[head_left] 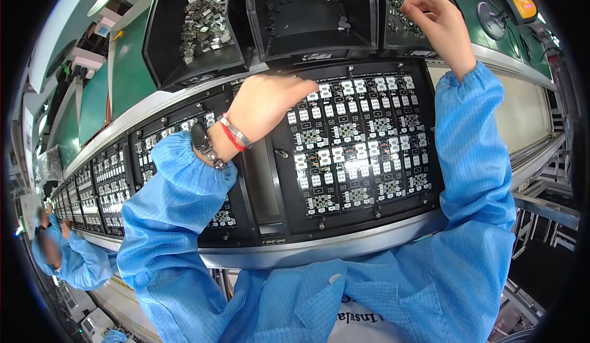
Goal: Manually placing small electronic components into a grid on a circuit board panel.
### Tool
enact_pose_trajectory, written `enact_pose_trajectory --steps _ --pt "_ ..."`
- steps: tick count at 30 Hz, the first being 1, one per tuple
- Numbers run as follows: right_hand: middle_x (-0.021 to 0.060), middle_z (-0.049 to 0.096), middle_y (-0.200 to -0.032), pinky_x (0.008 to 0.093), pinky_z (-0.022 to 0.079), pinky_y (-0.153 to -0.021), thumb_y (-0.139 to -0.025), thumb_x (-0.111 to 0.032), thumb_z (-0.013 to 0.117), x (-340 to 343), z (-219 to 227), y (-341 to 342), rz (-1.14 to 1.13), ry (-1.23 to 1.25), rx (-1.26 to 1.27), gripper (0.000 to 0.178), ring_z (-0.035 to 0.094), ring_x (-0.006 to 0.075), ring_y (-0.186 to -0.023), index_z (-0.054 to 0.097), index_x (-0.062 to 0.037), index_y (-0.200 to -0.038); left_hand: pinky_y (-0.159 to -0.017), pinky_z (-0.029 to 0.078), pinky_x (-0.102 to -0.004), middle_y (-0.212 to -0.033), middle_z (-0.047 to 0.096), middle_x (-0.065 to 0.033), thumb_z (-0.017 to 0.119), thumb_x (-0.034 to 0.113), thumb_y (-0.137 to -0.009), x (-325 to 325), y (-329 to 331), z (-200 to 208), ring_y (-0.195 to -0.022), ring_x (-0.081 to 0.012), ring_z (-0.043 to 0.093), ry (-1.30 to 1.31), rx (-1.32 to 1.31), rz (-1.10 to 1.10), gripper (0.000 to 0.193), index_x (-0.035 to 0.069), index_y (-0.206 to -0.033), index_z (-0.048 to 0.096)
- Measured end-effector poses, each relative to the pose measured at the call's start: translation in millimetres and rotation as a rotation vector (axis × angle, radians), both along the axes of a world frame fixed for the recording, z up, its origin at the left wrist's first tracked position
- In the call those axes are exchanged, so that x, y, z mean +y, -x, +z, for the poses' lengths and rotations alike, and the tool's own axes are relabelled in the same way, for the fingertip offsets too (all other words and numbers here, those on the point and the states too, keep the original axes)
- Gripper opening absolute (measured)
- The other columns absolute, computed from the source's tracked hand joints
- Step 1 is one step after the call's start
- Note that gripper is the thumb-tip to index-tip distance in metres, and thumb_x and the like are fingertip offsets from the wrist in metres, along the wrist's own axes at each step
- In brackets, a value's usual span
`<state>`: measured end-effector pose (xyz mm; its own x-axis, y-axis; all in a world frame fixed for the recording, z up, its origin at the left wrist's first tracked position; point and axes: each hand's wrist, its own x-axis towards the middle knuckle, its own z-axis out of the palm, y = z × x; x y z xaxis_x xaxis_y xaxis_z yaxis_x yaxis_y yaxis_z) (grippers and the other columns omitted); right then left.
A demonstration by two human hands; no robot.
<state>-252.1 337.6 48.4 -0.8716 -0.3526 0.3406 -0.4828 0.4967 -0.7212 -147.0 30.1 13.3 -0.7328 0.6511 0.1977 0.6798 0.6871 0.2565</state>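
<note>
presently, left hand (264, 100) over upper-left corner of the circuit-board panel (353, 119), hiding that corner; blurred, cannot tell whether it pinches anything. panel lies in a black tray (284, 186). right hand (439, 27) above the right bin (399, 42), fingers bent, covering some contents; grip cannot be told. beyond tray: middle bin (307, 30), left bin (166, 42) with metal parts (206, 23). co-worker (83, 260) far left.
</note>
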Motion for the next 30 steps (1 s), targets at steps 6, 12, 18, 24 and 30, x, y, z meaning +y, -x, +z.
enact_pose_trajectory --steps 6,12,18,24,30 --pt "0.0094 0.064 -0.093 0.0300 0.049 -0.080 -0.086 -0.004 0.057 1.8 -36.1 28.5 0.053 -0.468 -0.132 0.029 0.062 0.0183 -0.089 0.056 -0.0011 -0.115 -0.065 0.049 -0.0289 -0.099 0.051 -0.0041 0.055 0.009 -0.073 22.6 -2.1 36.3 -0.083 -0.0184 0.057 0.112 0.294 -0.163 0.030 0.010 -0.103 0.057" --pt "0.0192 0.065 -0.085 0.0351 0.049 -0.072 -0.076 0.001 0.061 -6.2 -33.5 39.0 0.038 -0.463 -0.075 0.025 0.064 0.0307 -0.079 0.060 0.0033 -0.100 -0.069 0.050 -0.0369 -0.088 0.055 -0.0086 0.057 0.008 -0.073 43.8 48.1 53.8 -0.085 -0.0259 0.059 0.089 0.451 0.075 0.016 0.007 -0.089 0.061" --pt "0.0204 0.063 -0.091 0.0386 0.049 -0.075 -0.070 0.002 0.066 -0.6 -28.3 34.3 -0.095 -0.597 0.178 0.034 0.062 0.0337 -0.086 0.062 0.0031 -0.104 -0.071 0.054 -0.0414 -0.086 0.068 -0.0166 0.059 0.012 -0.071 87.7 99.6 31.3 -0.086 -0.0319 0.066 0.105 -0.127 0.337 0.018 0.008 -0.083 0.072" --pt "0.0167 0.066 -0.094 0.0293 0.048 -0.078 -0.088 -0.003 0.056 54.2 -48.2 48.1 -0.004 -0.294 0.192 0.023 0.064 0.0223 -0.088 0.059 0.0058 -0.109 -0.072 0.054 -0.0355 -0.092 0.069 -0.0131 0.060 0.014 -0.077 135.4 134.6 -9.0 -0.088 -0.0276 0.067 0.049 -0.047 0.409 0.019 0.009 -0.090 0.073" --pt "0.0120 0.066 -0.094 0.0257 0.048 -0.076 -0.092 -0.007 0.053 38.5 -36.9 53.2 -0.058 -0.193 0.151 0.022 0.061 0.0136 -0.085 0.057 0.0050 -0.111 -0.073 0.054 -0.0336 -0.092 0.070 -0.0096 0.062 0.014 -0.077 142.5 157.2 -19.2 -0.089 -0.0251 0.067 0.045 -0.024 0.507 0.017 0.011 -0.091 0.072"
